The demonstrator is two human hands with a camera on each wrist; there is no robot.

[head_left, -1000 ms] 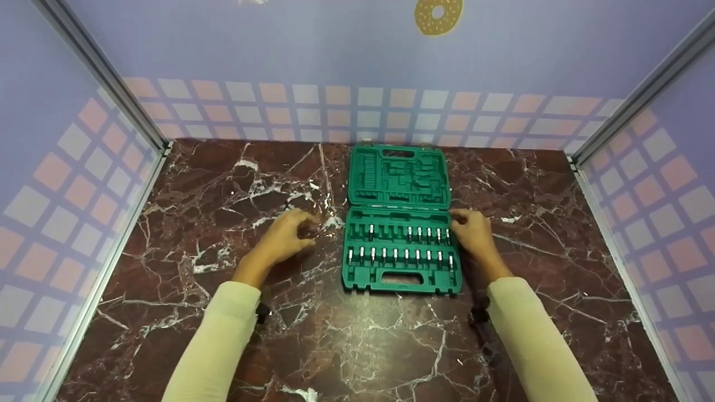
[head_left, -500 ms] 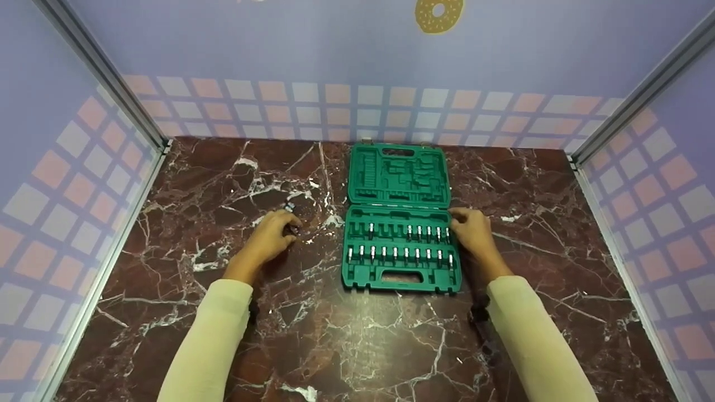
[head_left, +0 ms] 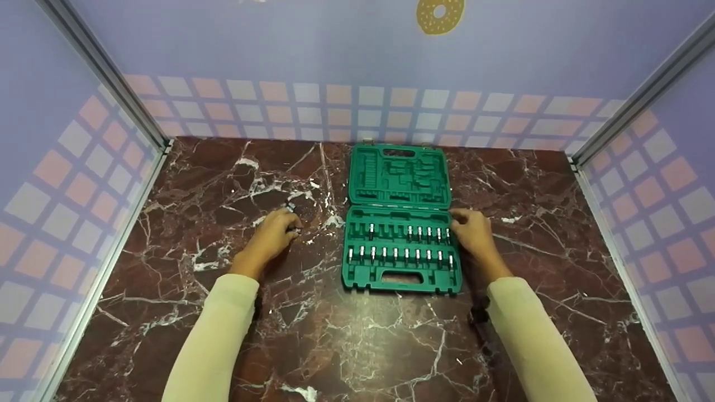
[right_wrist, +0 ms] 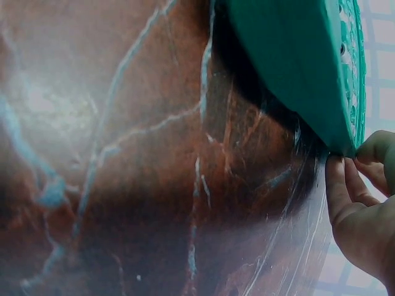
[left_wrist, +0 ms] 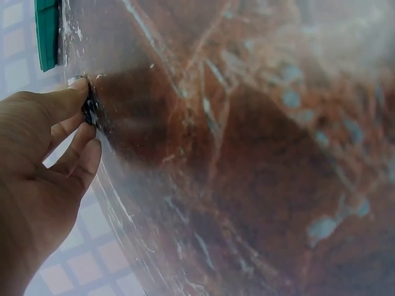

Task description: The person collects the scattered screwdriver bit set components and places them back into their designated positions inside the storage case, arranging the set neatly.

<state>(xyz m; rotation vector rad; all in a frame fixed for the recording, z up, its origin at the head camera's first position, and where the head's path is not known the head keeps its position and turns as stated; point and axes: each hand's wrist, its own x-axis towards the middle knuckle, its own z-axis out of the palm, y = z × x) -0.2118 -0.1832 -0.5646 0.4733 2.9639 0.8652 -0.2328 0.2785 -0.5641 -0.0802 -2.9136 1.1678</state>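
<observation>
An open green socket case [head_left: 402,282] lies flat on the table, its lid folded back. Two rows of small metal sockets [head_left: 395,255] stand in its lower half, with several slots bare in the upper row. My left hand [head_left: 271,237], left of the case and low over the table, pinches a small dark, shiny socket [left_wrist: 91,111] between thumb and fingers; its exact shape is mostly hidden. My right hand [head_left: 472,233] grips the case's right edge near the hinge, thumb above and fingers below in the right wrist view.
Another small metal piece [head_left: 289,206] lies on the table just beyond the left fingers. The marbled table [head_left: 357,346] is bounded by a patterned back wall [head_left: 268,109] and side panels [head_left: 67,184].
My left hand has moved left, away from the case, and its fingers have closed on a small socket. The right hand and the case have stayed in place.
</observation>
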